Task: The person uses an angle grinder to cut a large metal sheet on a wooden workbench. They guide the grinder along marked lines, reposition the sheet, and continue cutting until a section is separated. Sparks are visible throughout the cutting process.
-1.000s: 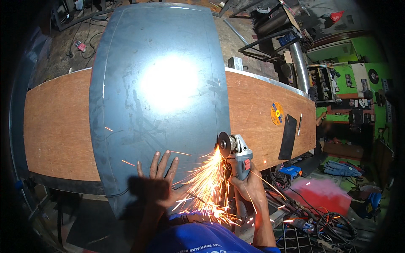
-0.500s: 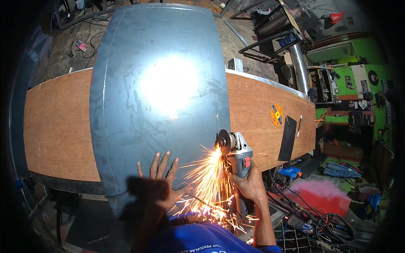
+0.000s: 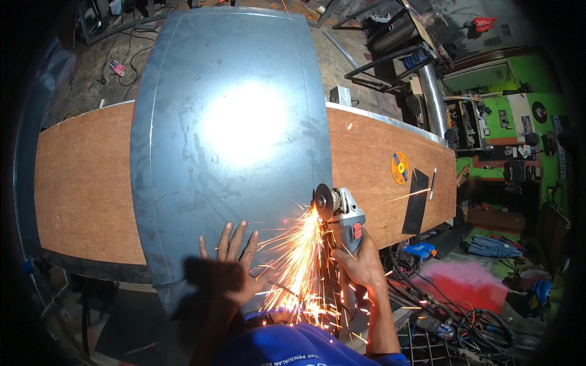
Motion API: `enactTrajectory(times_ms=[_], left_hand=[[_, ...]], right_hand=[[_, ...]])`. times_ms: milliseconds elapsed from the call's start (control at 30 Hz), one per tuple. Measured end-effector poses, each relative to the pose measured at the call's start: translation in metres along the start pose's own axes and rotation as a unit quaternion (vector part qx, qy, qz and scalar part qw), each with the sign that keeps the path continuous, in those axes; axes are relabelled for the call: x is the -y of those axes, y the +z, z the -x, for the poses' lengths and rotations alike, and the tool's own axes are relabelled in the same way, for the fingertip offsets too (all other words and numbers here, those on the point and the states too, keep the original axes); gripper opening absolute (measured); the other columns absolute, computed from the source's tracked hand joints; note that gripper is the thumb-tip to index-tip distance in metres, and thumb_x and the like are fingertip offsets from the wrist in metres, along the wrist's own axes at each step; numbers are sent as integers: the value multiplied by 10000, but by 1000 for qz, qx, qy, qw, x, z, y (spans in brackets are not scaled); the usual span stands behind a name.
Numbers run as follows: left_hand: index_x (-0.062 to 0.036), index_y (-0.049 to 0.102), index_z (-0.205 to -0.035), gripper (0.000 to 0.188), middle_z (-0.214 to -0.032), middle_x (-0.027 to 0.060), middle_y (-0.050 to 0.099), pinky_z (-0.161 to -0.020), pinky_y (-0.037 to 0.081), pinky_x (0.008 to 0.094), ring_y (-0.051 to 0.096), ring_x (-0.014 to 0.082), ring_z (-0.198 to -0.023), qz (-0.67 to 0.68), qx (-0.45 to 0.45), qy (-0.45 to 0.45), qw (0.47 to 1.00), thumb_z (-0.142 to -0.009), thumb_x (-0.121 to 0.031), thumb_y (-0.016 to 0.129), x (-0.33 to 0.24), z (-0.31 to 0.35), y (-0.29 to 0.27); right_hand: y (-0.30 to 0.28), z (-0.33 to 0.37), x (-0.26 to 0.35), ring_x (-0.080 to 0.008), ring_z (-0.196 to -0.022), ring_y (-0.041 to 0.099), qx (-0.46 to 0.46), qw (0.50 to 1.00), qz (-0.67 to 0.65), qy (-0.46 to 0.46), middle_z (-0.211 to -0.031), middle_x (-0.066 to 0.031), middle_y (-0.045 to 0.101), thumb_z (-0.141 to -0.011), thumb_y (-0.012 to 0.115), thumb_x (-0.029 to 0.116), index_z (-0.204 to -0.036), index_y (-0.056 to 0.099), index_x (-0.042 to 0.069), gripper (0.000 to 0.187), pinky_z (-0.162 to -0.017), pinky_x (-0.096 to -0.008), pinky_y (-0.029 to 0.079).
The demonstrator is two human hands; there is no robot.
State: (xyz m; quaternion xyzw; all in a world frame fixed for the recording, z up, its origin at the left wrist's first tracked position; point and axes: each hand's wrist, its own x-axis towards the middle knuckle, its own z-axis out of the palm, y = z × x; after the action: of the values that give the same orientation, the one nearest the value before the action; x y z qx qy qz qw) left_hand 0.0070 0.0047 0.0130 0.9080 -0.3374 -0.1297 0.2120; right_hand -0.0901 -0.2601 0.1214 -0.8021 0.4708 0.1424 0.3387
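Workshop around you: green wall far right, long grey pipe beyond the desk, tangled cables on the floor at lower right, blue clothing lying farther right. Brown wooden desk runs left to right in front of you. Across its middle lies a big grey metal sheet, overhanging the desk on both its far and near sides, bright glare on its upper half, thin marked lines along its sides.

Your right hand has its fingers clamped around the body of an angle grinder, at the sheet's right edge, toward its near end. Grinder's dark cutting disc stands on edge at the marked line near that side; disc and sheet look in contact. Orange sparks fan down from there toward your blue shirt, passing between your two hands.

Your left hand is spread over the near part of the sheet, fingers apart, thumb toward the sparks, nothing held; palm contact is hard to tell under the dark shadow.

Right of the sheet, on the desk: yellow-orange disc, black strip just beside it, slim white pen-like stick past the strip.
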Motion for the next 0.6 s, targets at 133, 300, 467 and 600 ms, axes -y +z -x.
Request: enactTrajectory(times_ms=[133, 300, 467, 600], left_hand=[[-261, 620, -1477, 960, -1673, 14, 441, -1244, 93, 748, 331, 253, -1577, -1, -1, 0, 1000, -688, -774, 810, 0, -1, -1], [-254, 636, -1463, 921, -1665, 16, 453, -1230, 108, 759, 351, 254, -1567, 12, 4, -3, 1000, -715, -767, 796, 0, -1, -5], [-240, 637, -1462, 920, -1663, 30, 455, -1227, 115, 759, 356, 260, -1565, -3, -25, 7, 1000, -730, -777, 783, 0, 0, -4], [-240, 634, -1467, 919, -1660, 30, 459, -1225, 116, 761, 355, 265, -1566, 15, -19, 5, 1000, -745, -797, 752, 0, -1, -1]], right_hand=[[1, -2, 0, -428, -1037, 727, -8, 1000, -2, -8, -1102, -310, 725, -766, 835, 234, -1229, 588, -94, 619, -921, -487, 556], [0, -6, 1, -446, -1045, 730, 5, 1000, -25, 3, -1093, -314, 732, -767, 844, 230, -1227, 591, -89, 615, -918, -490, 557], [0, -10, 1, -445, -1039, 731, 0, 1000, -8, 3, -1085, -318, 731, -766, 844, 231, -1240, 585, -93, 630, -919, -491, 558], [0, -13, 1, -439, -1031, 730, -5, 1000, -2, -14, -1095, -320, 725, -766, 838, 245, -1244, 584, -99, 641, -916, -489, 559]])
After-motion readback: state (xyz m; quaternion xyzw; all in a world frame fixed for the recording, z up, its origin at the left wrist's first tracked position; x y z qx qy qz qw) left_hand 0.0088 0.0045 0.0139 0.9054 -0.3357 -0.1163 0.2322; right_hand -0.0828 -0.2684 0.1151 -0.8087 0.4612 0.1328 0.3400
